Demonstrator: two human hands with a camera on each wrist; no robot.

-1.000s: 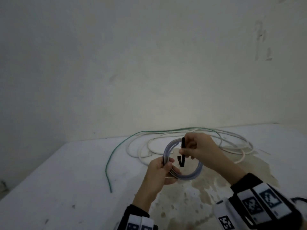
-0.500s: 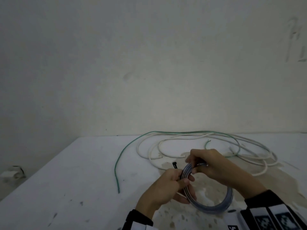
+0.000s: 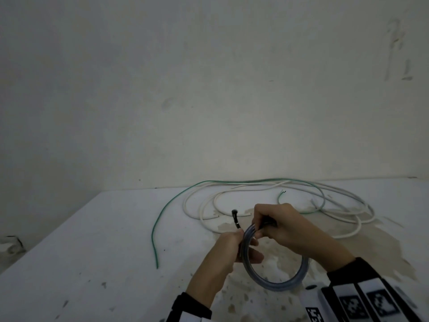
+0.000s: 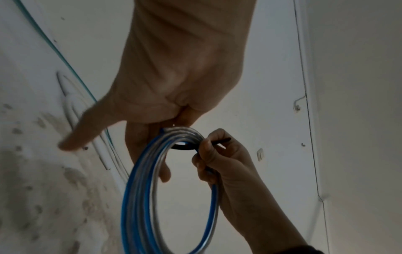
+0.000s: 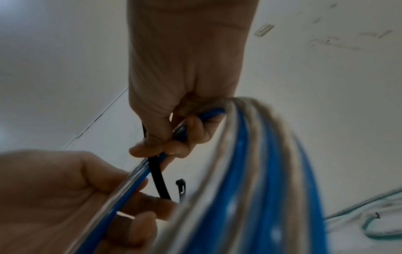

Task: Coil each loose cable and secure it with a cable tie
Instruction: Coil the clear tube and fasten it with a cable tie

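I held the coiled blue and clear cable [image 3: 276, 278] up over the white table [image 3: 92, 240], both hands at the top of its loop; my left hand [image 3: 226, 251] was curled round the strands and pinched the head end of the black cable tie [image 3: 236, 219], which stuck up past my knuckles; my right hand [image 3: 282, 225] was closed on the coil and on the tie's tail. Behind my hands, well apart from the coil, lay the loose white cables [image 3: 232, 205] in wide loops and the green cable [image 3: 162, 219] trailing toward the near left; a brownish stain [image 3: 348, 240] spread across the table beneath my right forearm; the bare wall [image 3: 209, 89] rose behind. From the head view my own knuckles hid where the tie met the strands.

The left wrist view showed that: the cable tie [image 4: 185, 147] curved under the bundle at the top of the coil [image 4: 147, 197], its thin tail poking out past my right fingers [image 4: 208, 146]. The right wrist view alone showed the tie's square head [image 5: 181, 184] standing free beside my left fingers [image 5: 152, 204], the strap [image 5: 157, 173] running up under my right thumb; the near strands there were blurred.
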